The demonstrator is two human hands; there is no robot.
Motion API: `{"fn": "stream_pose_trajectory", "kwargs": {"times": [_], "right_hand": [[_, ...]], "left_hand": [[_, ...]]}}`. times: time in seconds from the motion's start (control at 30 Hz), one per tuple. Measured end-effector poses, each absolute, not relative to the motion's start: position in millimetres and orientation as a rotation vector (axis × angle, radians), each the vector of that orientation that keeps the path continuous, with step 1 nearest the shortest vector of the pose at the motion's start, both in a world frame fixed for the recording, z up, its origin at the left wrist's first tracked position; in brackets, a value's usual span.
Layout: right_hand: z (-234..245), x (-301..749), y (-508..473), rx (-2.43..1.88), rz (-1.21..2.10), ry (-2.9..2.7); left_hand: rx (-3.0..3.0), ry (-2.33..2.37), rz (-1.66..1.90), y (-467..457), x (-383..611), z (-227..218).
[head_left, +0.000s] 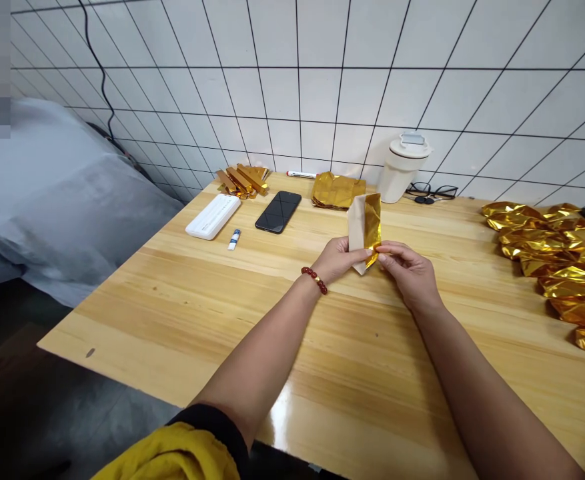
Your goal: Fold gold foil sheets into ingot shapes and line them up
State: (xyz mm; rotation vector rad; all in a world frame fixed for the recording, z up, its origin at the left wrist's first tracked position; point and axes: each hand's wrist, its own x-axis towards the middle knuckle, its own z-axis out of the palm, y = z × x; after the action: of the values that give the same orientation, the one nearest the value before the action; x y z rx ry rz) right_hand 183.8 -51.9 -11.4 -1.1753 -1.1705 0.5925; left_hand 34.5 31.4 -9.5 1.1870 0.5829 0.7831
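A sheet of gold foil paper [373, 223], partly folded with its pale back showing on the left, is held upright above the wooden table [212, 320]. My left hand [341, 259], with a red bead bracelet [314, 280] at the wrist, grips its lower left part, thumb across the front. At the lower right edge, the thumb and fingers of my right hand [411, 268] pinch the same paper. Behind it lies a stack of gold foil paper [339, 191]. To the right sit several rows of folded, puffed gold foil pieces [565, 277].
Gold strips [243, 180], a white power bank [213, 217], a black phone [278, 212] and a small white-and-blue tube [234, 239] lie at the left. Along the tiled wall are a marker [301, 175], a white lidded cup [401, 170] and glasses [431, 191]. Grey cloth [67, 193] bulges beyond the table's left edge.
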Motion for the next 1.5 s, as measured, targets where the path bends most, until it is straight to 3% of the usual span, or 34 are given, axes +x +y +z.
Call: {"fn": "stream_pose_trajectory", "kwargs": {"times": [0.6,0.93,1.3,1.5], "right_hand": [[-10,183,-49,-1.202,0.7,-0.925],[-10,184,-56,-1.231,0.751,-0.988],[-8,185,-54,-1.237,0.73,-0.947],[-3,189,-54,-1.12,0.803,-0.963]], "left_hand": [[1.434,0.599,0.723,27,30,-3],[0.917,0.594,1.04,31,27,8],[1.041,0.537,0.931,26,31,7],[0.85,0.662,1.072,33,32,7]]}}
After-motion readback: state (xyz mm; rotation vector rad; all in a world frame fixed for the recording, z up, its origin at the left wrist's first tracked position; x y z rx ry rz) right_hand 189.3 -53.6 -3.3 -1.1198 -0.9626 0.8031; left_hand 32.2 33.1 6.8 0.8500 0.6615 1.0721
